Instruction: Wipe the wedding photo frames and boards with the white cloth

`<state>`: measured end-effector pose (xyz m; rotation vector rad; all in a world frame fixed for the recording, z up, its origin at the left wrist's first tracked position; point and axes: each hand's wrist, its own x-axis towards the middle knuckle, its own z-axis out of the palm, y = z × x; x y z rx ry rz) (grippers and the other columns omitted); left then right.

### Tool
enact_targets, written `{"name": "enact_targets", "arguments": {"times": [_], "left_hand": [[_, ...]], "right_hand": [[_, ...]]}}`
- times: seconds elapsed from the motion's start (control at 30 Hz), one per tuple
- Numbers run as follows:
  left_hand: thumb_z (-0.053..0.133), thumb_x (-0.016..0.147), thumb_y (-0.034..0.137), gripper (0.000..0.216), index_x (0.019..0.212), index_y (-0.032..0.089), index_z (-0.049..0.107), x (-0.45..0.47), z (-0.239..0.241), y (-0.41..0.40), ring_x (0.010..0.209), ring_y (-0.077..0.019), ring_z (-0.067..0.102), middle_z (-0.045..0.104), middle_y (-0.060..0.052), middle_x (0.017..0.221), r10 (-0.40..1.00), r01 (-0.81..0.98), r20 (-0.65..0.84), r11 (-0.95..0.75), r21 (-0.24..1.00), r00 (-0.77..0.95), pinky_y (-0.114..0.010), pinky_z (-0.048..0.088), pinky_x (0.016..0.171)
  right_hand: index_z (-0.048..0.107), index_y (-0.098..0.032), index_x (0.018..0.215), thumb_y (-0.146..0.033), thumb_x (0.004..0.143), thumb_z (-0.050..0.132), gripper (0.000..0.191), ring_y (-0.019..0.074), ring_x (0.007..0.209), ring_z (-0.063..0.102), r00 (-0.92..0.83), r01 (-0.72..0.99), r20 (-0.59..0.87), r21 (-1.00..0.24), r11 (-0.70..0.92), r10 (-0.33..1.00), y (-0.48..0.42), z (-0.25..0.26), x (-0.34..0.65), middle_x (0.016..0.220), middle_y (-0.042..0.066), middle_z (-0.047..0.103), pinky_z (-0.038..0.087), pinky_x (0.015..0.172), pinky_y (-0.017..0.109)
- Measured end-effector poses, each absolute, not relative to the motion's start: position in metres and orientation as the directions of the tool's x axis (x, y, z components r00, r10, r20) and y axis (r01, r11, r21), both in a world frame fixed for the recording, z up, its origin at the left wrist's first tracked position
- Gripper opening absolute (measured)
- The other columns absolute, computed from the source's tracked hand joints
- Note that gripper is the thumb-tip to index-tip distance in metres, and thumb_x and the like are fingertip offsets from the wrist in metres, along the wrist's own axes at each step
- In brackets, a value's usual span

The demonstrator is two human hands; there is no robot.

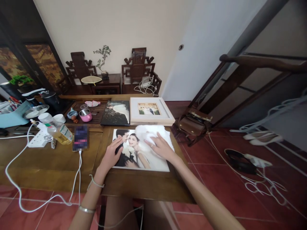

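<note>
A large unframed wedding photo (141,158) lies flat near the front edge of the wooden table (48,163). My left hand (112,154) rests on the photo's left edge, fingers spread flat. My right hand (161,147) presses a white cloth (150,132) onto the photo's upper right part, fingers stretched out over it. Behind the photo lie a dark photo print (115,112) and a white framed picture (150,111).
A phone (80,138) on a white cable, a power strip (38,139), a bottle (59,132), cups and a pink pot (85,115) sit left. Carved chairs stand at the back wall. A brown bag (193,125), shoes and cables lie on the red tiled floor right.
</note>
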<state>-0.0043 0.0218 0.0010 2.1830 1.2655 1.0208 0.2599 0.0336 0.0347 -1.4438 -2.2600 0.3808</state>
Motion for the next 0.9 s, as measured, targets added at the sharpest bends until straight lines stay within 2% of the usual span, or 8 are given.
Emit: {"name": "enact_targets", "arguments": {"times": [0.1, 0.23, 0.4, 0.53, 0.67, 0.83, 0.9], "left_hand": [[0.043, 0.091, 0.03, 0.04, 0.129, 0.02, 0.051, -0.004, 0.004, 0.021, 0.132, -0.0206, 0.04, 0.047, -0.009, 0.139, 0.876, 0.55, 0.384, -0.483, 0.681, 0.293, -0.042, 0.031, 0.111], [0.034, 0.095, 0.034, 0.043, 0.134, 0.02, 0.045, -0.002, 0.012, 0.016, 0.135, -0.0194, 0.034, 0.042, -0.007, 0.143, 0.893, 0.495, 0.393, -0.448, 0.744, 0.219, -0.039, 0.026, 0.113], [0.026, 0.096, 0.038, 0.049, 0.139, 0.018, 0.037, -0.004, 0.013, 0.013, 0.135, -0.0194, 0.034, 0.04, -0.007, 0.144, 0.897, 0.406, 0.426, -0.434, 0.804, 0.114, -0.039, 0.025, 0.114], [0.027, 0.095, 0.039, 0.048, 0.135, 0.018, 0.043, -0.004, 0.012, 0.013, 0.134, -0.0201, 0.036, 0.043, -0.008, 0.142, 0.892, 0.442, 0.428, -0.447, 0.778, 0.148, -0.039, 0.027, 0.113], [0.045, 0.09, 0.035, 0.042, 0.13, 0.022, 0.05, -0.002, 0.011, 0.014, 0.133, -0.0224, 0.037, 0.045, -0.008, 0.141, 0.89, 0.537, 0.355, -0.455, 0.71, 0.285, -0.041, 0.031, 0.11], [0.048, 0.089, 0.03, 0.043, 0.131, 0.023, 0.049, -0.002, 0.005, 0.017, 0.135, -0.0229, 0.034, 0.045, -0.008, 0.141, 0.883, 0.582, 0.336, -0.469, 0.665, 0.328, -0.045, 0.029, 0.111], [0.049, 0.088, 0.03, 0.043, 0.131, 0.022, 0.049, -0.002, 0.003, 0.017, 0.136, -0.0229, 0.032, 0.045, -0.009, 0.141, 0.883, 0.593, 0.334, -0.469, 0.655, 0.33, -0.045, 0.029, 0.111]], "right_hand": [[0.064, -0.02, 0.098, -0.029, 0.092, 0.038, 0.028, 0.0268, 0.119, 0.051, -0.367, 0.803, 0.197, -0.426, 0.417, 0.909, 0.045, 0.038, 0.238, 0.108, 0.008, 0.068, 0.017, 0.11, 0.055], [0.067, -0.017, 0.1, -0.022, 0.086, 0.045, 0.026, 0.0277, 0.135, 0.03, -0.512, 0.742, 0.217, -0.375, 0.555, 0.831, 0.022, 0.042, 0.203, 0.125, 0.013, 0.059, 0.011, 0.109, 0.059], [0.07, -0.022, 0.09, -0.017, 0.076, 0.053, 0.022, 0.0236, 0.138, 0.022, -0.781, 0.496, 0.182, -0.4, 0.771, 0.597, -0.024, 0.049, 0.182, 0.137, 0.004, 0.049, 0.003, 0.113, 0.053], [0.068, -0.023, 0.09, -0.017, 0.077, 0.053, 0.02, 0.02, 0.136, 0.027, -0.835, 0.403, 0.165, -0.464, 0.789, 0.524, -0.05, 0.057, 0.2, 0.132, 0.001, 0.054, 0.003, 0.116, 0.048], [0.066, -0.02, 0.08, -0.021, 0.083, 0.052, 0.015, 0.0204, 0.132, 0.037, -0.774, 0.487, 0.144, -0.486, 0.726, 0.616, -0.067, 0.055, 0.233, 0.128, 0.005, 0.058, 0.011, 0.116, 0.046], [0.065, -0.02, 0.077, -0.032, 0.089, 0.045, 0.027, 0.0273, 0.133, 0.033, -0.512, 0.714, 0.186, -0.451, 0.536, 0.839, -0.057, 0.038, 0.266, 0.137, 0.007, 0.049, 0.027, 0.111, 0.048], [0.064, -0.02, 0.076, -0.035, 0.09, 0.043, 0.029, 0.0292, 0.13, 0.038, -0.402, 0.758, 0.201, -0.475, 0.448, 0.893, -0.041, 0.035, 0.268, 0.125, 0.007, 0.06, 0.03, 0.109, 0.049]]}}
